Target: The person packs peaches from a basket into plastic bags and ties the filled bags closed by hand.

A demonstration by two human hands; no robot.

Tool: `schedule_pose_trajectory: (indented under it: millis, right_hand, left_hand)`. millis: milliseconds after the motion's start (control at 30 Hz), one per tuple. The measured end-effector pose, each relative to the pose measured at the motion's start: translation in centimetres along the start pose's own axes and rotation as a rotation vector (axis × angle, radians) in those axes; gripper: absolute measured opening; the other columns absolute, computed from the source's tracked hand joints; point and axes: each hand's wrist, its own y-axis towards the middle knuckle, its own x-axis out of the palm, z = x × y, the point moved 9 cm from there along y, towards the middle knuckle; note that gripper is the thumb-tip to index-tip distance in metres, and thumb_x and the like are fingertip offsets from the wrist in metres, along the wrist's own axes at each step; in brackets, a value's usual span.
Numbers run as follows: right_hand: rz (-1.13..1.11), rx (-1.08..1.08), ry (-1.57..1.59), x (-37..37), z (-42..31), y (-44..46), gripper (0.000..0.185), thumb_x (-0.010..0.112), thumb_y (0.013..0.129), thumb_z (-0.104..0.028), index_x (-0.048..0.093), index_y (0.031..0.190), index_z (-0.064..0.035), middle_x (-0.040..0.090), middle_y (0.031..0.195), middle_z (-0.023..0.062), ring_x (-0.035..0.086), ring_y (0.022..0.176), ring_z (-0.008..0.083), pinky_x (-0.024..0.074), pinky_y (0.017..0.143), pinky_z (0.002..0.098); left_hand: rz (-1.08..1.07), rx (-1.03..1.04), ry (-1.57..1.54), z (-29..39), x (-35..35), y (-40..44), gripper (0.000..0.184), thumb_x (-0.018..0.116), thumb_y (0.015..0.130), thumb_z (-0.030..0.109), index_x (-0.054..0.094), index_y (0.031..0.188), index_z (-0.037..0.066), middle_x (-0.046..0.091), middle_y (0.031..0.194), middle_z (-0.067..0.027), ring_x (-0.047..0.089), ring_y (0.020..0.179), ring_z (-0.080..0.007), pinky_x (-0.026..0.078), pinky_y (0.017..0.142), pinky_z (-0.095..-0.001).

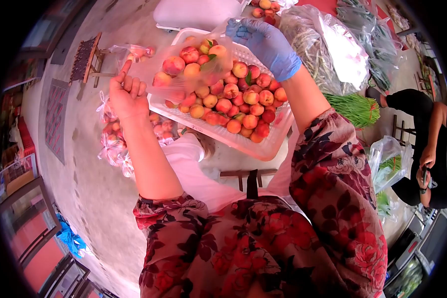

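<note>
A thin clear plastic bag (176, 82) is stretched between my two hands, with peaches showing in or through it. My bare left hand (128, 94) is at the bag's left edge, index finger pointing out and the other fingers curled at the film. At the upper right, my right hand (267, 47), in a blue glove, pinches the bag's other side. Below the bag stands a white plastic crate (263, 151) heaped with red and yellow peaches (231, 91), a few with green leaves. Which peaches lie inside the bag is partly unclear.
Tied bags of peaches (115, 144) sit on the floor at left, near a small woven stool (86, 57). Bagged vegetables (323, 47) and green stalks (355, 109) lie at right. A seated person (432, 144) is at far right. A white container (191, 12) stands beyond the crate.
</note>
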Motion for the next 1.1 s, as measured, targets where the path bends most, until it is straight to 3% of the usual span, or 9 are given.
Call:
schedule_pose_trajectory:
  millis: [100,300,433,500,633,700,800,900,1100]
  right_hand:
    - [-0.009,0.098,-0.128,0.7,3.0,0.4,0.025,0.046,0.087,-0.011,0.053,0.105,0.0051,0.057,0.103,0.0127,0.055,0.096,0.0217,0.0427,0.089,0.0334]
    - [0.036,0.252,-0.266,-0.5,6.1,0.2,0.026,0.046,0.087,-0.016,0.056,0.105,-0.0001,0.061,0.094,0.0064,0.057,0.085,0.0156,0.0449,0.078,0.0277]
    - [0.365,0.278,-0.381,-8.6,7.0,-0.3,0.026,0.050,0.085,-0.021,0.058,0.103,-0.0053,0.061,0.089,0.0058,0.057,0.080,0.0153,0.0459,0.073,0.0291]
    - [0.589,0.299,-0.442,-14.5,8.5,-1.7,0.029,0.046,0.088,-0.028,0.055,0.102,-0.0035,0.060,0.100,0.0086,0.058,0.084,0.0209,0.0475,0.072,0.0329]
    - [0.489,0.432,-1.382,-23.0,14.7,-6.2,0.058,0.057,0.078,-0.039,0.046,0.119,0.0004,0.053,0.112,0.0198,0.053,0.100,0.0364,0.0445,0.084,0.0378]
    - [0.370,0.507,-1.753,-22.2,18.2,-8.8,0.068,0.061,0.072,-0.043,0.041,0.124,-0.0037,0.035,0.127,0.0298,0.039,0.116,0.0433,0.0378,0.093,0.0391]
    - [0.493,0.556,-1.589,-22.4,20.2,-11.2,0.087,0.068,0.062,-0.050,0.032,0.132,-0.0138,0.006,0.136,0.0349,0.028,0.122,0.0453,0.0309,0.100,0.0393]
    - [0.594,0.651,-1.541,-22.0,20.3,-11.1,0.089,0.070,0.059,-0.053,0.032,0.133,-0.0227,0.002,0.139,0.0303,0.023,0.125,0.0456,0.0298,0.099,0.0424]
    - [0.607,0.559,-1.698,-21.0,19.2,-9.5,0.072,0.069,0.058,-0.053,0.050,0.120,-0.0217,0.018,0.136,0.0243,0.038,0.114,0.0397,0.0313,0.095,0.0447]
  left_hand:
    - [0.033,-0.180,0.268,-3.2,0.3,-0.6,0.043,0.043,0.079,0.006,0.042,0.119,-0.009,0.021,0.052,0.0052,0.021,0.044,-0.0063,0.022,0.045,-0.0222]
    - [-0.100,-0.293,0.198,-6.5,2.0,-2.0,0.047,0.044,0.078,0.003,0.039,0.124,-0.005,0.031,0.056,0.0048,0.030,0.048,-0.0066,0.032,0.052,-0.0240]
    - [-0.082,-0.350,0.124,-6.5,0.8,-1.6,0.050,0.044,0.078,0.003,0.034,0.128,-0.001,0.028,0.057,0.0044,0.028,0.048,-0.0070,0.030,0.055,-0.0244]
    - [-0.059,-0.357,0.110,-6.7,-0.1,-1.2,0.049,0.043,0.078,0.003,0.035,0.127,-0.001,0.028,0.057,0.0046,0.027,0.047,-0.0070,0.030,0.055,-0.0243]
    - [-0.047,-0.375,0.128,-6.7,0.1,-1.6,0.046,0.043,0.078,0.003,0.040,0.124,0.000,0.027,0.057,0.0048,0.027,0.047,-0.0069,0.030,0.055,-0.0242]
    - [-0.042,-0.376,0.110,-7.0,-0.1,-1.6,0.045,0.043,0.077,0.002,0.043,0.123,0.000,0.035,0.062,0.0040,0.029,0.048,-0.0067,0.031,0.054,-0.0239]
    - [-0.024,-0.370,0.092,-6.9,0.4,-1.6,0.046,0.043,0.077,0.002,0.043,0.123,0.000,0.030,0.059,0.0042,0.028,0.048,-0.0068,0.031,0.055,-0.0236]
    - [0.010,-0.372,0.097,-7.0,0.3,-1.4,0.049,0.043,0.077,0.001,0.040,0.126,-0.001,0.025,0.056,0.0046,0.026,0.048,-0.0067,0.030,0.056,-0.0228]
    - [-0.013,-0.350,0.143,-7.0,0.9,-0.9,0.050,0.042,0.077,0.002,0.036,0.127,-0.003,0.026,0.057,0.0046,0.027,0.048,-0.0066,0.030,0.057,-0.0223]
